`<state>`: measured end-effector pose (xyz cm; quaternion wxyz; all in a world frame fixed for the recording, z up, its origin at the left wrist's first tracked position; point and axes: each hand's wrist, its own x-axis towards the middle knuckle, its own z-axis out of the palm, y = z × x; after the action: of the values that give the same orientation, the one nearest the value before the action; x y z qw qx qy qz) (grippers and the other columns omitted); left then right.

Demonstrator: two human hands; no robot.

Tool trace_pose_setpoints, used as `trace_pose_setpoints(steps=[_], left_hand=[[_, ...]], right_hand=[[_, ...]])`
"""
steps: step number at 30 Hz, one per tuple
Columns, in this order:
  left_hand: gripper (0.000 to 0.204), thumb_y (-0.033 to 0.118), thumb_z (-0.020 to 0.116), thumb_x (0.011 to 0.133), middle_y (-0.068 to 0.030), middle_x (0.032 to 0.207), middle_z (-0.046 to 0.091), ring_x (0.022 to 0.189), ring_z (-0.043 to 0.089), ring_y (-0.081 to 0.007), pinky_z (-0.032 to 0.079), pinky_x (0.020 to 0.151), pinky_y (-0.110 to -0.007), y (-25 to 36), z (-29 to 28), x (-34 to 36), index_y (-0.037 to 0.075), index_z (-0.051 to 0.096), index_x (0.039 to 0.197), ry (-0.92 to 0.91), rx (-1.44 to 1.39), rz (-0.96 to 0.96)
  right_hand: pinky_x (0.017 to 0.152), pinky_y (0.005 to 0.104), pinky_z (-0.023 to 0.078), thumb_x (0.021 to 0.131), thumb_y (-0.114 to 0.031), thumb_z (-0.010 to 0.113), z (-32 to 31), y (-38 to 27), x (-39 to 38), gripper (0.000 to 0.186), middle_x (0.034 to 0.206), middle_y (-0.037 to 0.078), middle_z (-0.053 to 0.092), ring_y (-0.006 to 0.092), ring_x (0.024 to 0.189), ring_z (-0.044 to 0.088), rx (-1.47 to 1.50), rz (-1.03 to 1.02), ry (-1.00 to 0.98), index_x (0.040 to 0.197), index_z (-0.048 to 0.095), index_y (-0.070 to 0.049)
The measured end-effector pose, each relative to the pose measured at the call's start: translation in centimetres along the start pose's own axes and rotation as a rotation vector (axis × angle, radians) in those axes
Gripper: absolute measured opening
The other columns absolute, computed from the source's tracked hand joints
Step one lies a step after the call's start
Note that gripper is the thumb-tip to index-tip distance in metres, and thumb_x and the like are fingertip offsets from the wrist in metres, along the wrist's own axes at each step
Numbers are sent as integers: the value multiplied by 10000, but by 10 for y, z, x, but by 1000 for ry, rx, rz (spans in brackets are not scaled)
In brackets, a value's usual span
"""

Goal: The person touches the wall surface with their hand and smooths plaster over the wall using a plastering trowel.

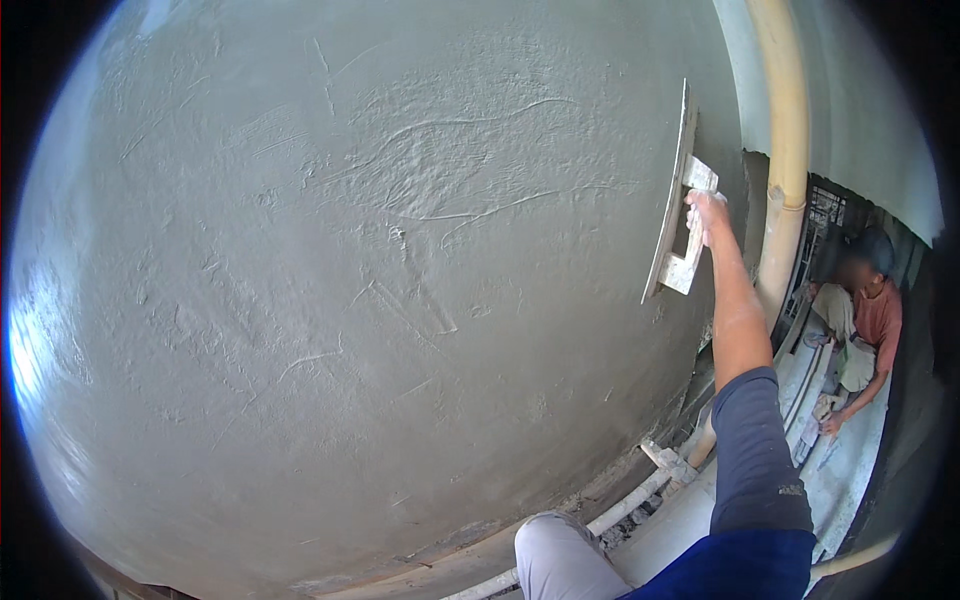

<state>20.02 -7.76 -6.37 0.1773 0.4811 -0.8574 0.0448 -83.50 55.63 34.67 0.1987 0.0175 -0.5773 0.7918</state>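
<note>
My right arm reaches up and forward, and my right hand [708, 215] is closed round the handle of a plastering float [672, 200]. The float is long and flat, with a whitish, mortar-smeared grip. Its blade stands nearly upright, edge-on to me, close against the right part of a wall [330, 250] of wet grey plaster; whether it touches along its whole length I cannot tell. Ridges, swirls and rough patches mark the plaster around the upper middle, while the lower part looks smoother. My left hand is out of the picture.
A thick bamboo pole [785, 130] rises just right of my hand. Beyond it, a co-worker [875, 320] in a reddish shirt sits low by planks. A pale pole [635, 500] and rubble lie along the wall's foot near my knee [560, 555].
</note>
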Motion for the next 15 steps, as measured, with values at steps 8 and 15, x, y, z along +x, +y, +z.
trace_pose_setpoints(steps=[8, 15], left_hand=[[963, 418, 708, 781, -315, 1433, 296, 1361, 256, -412, 249, 1127, -431, 18, 3, -5, -85, 200, 1425, -265, -89, -217], [933, 363, 725, 781, -317, 1427, 304, 1358, 273, -403, 250, 1134, -411, 22, 67, 6, -93, 217, 1417, -19, -87, 145]], right_hand=[[437, 306, 432, 762, -113, 616, 53, -71, -18, 69, 657, 28, 524, 131, 473, 476, 93, -48, -273, 796, 577, -67], [416, 297, 431, 764, -76, 630, 136, -131, -104, 56, 647, 30, 550, 126, 454, 493, -127, -283, -328, 794, 588, -53]])
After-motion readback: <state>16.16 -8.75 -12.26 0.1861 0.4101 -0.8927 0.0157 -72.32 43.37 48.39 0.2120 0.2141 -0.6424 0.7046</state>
